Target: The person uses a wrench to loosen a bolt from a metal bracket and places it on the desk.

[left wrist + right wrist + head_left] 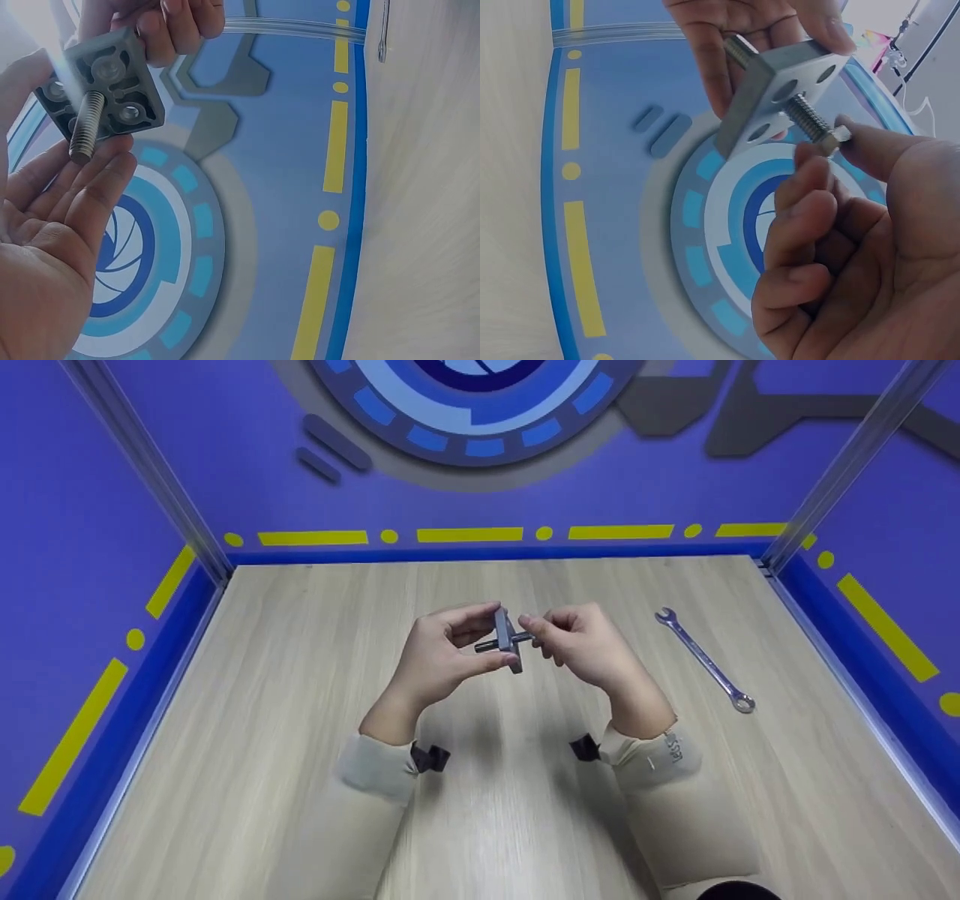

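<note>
My left hand (442, 652) grips a square grey metal plate (754, 94) by its edges, thumb below and fingers above, up over the table. The plate has several round holes, and its other face (112, 64) shows a ribbed, recessed casting. A threaded bolt (806, 116) runs through the plate's middle, its shank end (88, 127) sticking out on the left-hand side. On the other side my right hand (581, 641) pinches the bolt's head (832, 141) between thumb and index finger. The remaining right fingers are curled in. A stretch of bare thread shows between head and plate.
A combination wrench (705, 660) lies on the wooden table (285, 675) to the right of my right hand. Blue panels (480, 502) with yellow marks rise at the back and both sides. Black straps (430, 759) hang from the sleeve cuffs.
</note>
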`<action>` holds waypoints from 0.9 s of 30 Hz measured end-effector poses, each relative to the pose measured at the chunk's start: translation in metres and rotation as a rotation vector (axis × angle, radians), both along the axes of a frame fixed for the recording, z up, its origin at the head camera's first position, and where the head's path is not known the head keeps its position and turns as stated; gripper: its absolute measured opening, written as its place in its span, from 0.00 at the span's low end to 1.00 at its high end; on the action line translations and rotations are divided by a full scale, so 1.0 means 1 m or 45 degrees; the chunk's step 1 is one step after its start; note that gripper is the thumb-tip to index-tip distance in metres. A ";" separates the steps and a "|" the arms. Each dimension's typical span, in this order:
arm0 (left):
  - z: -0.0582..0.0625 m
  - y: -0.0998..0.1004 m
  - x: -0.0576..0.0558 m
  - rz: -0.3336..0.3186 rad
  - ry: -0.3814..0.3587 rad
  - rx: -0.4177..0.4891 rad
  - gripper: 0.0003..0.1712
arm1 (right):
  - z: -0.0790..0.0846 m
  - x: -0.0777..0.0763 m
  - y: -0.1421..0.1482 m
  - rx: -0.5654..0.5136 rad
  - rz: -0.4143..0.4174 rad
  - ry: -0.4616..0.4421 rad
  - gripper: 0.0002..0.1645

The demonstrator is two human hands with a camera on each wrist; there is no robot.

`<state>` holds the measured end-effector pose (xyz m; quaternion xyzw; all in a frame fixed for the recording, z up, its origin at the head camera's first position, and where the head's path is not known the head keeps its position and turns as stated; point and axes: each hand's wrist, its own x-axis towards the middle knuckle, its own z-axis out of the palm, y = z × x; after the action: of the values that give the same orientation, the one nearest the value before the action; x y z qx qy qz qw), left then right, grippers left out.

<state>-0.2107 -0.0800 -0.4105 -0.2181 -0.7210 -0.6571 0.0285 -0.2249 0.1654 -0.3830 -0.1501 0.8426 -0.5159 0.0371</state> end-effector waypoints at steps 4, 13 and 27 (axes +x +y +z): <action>-0.001 -0.002 -0.002 0.010 -0.022 0.010 0.42 | 0.000 0.000 -0.001 0.003 0.031 0.058 0.14; -0.001 -0.004 -0.006 0.038 -0.061 0.003 0.40 | 0.000 0.001 -0.004 -0.041 0.049 0.185 0.11; -0.005 -0.001 -0.006 0.021 -0.048 -0.002 0.42 | -0.002 -0.002 -0.003 -0.040 -0.008 0.072 0.15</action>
<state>-0.2170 -0.0812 -0.4150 -0.1997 -0.7236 -0.6604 0.0199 -0.2273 0.1626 -0.3848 -0.1625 0.8355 -0.5247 0.0095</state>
